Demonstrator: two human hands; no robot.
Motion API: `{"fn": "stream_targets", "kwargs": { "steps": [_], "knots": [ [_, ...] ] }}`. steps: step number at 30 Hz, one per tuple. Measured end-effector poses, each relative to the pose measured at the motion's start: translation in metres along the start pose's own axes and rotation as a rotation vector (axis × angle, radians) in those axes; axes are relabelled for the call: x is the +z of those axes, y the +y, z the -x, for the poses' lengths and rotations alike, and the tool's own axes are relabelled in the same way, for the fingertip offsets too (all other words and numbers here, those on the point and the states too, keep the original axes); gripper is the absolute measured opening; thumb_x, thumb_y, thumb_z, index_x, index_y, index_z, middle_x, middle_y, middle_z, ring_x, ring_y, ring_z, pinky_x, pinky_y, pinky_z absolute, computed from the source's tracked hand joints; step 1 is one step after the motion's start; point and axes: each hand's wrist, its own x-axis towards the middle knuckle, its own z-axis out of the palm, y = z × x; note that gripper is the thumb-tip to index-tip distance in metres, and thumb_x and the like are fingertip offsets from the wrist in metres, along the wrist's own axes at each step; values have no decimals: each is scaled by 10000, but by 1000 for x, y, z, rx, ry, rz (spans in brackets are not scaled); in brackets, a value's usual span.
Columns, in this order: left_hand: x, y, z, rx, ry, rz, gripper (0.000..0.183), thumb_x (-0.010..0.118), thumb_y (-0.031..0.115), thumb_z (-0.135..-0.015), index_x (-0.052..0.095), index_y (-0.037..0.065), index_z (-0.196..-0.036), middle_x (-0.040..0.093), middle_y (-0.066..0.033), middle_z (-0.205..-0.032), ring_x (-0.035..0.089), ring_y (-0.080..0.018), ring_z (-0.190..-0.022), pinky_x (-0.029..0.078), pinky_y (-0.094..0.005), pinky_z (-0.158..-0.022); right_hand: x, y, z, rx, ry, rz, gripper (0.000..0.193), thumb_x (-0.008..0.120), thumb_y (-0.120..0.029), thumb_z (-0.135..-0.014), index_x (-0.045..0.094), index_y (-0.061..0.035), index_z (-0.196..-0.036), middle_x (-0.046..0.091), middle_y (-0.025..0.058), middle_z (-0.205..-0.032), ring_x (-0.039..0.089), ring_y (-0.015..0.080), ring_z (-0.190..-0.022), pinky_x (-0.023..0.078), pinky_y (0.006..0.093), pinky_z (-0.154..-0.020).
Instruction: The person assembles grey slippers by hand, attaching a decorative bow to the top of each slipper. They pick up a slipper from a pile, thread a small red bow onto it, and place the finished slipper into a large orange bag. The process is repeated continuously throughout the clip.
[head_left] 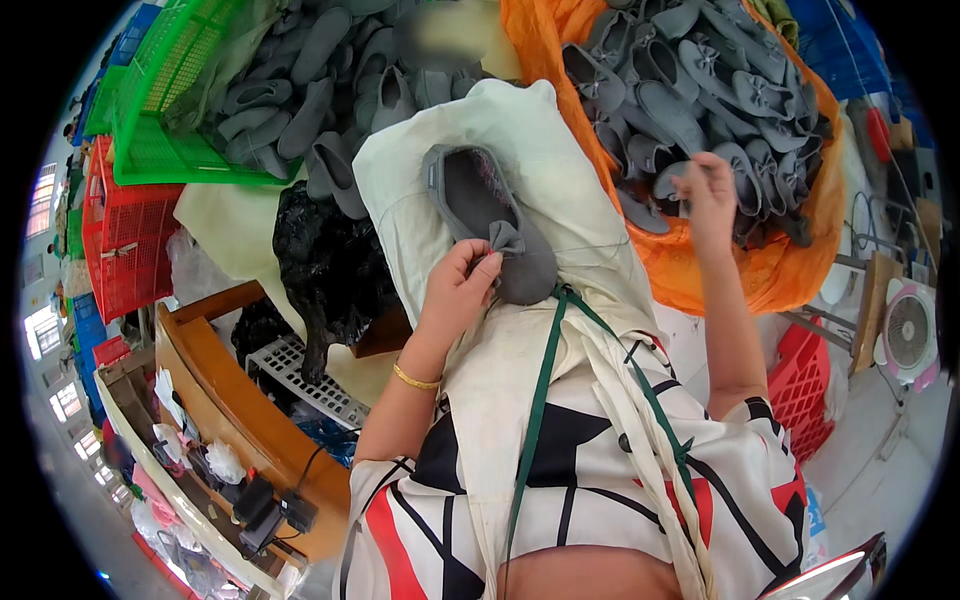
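Observation:
A grey slipper-like shoe (490, 215) with a small bow at its toe lies on a cream cloth-covered pad (530, 130) in front of me. My left hand (458, 285) pinches the shoe at the bow, fingers closed on the toe. My right hand (708, 195) is raised to the right, fingers pinched together, and a thin thread seems to run from it toward the shoe; whether a needle is in it I cannot tell.
A heap of grey shoes (700, 90) lies on orange cloth (790, 260) at the right. More grey shoes (310, 80) pile up behind, beside a green crate (160, 110) and a red crate (125, 230). A wooden bench (220, 380) is at the left, a pink fan (908, 335) at the right.

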Motion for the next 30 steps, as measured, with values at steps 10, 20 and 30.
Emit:
{"fn": "stream_targets", "kwargs": {
  "steps": [10, 20, 30],
  "knots": [
    [3, -10, 2, -144, -37, 592, 226, 560, 156, -977, 606, -18, -1113, 686, -101, -937, 631, -123, -660, 520, -217, -526, 123, -46, 92, 402, -758, 176, 104, 595, -120, -951, 656, -47, -992, 633, -14, -746, 537, 38, -625, 419, 207, -558],
    [8, -10, 2, -141, -53, 708, 209, 560, 147, -974, 612, -15, -1095, 691, -101, -920, 631, -126, -674, 526, -215, -542, 135, -35, 103, 106, -845, 373, 170, 582, -107, -911, 667, -35, -1040, 707, 80, -880, 629, 123, -723, 497, 256, -676],
    [6, -14, 2, -142, -43, 711, 199, 557, 140, -975, 610, -8, -1097, 696, -103, -926, 635, -131, -677, 525, -219, -558, 139, -39, 104, 184, -857, 349, 193, 565, -79, -909, 665, -18, -1062, 716, 75, -932, 652, 117, -802, 502, 248, -728]
  ]
}}
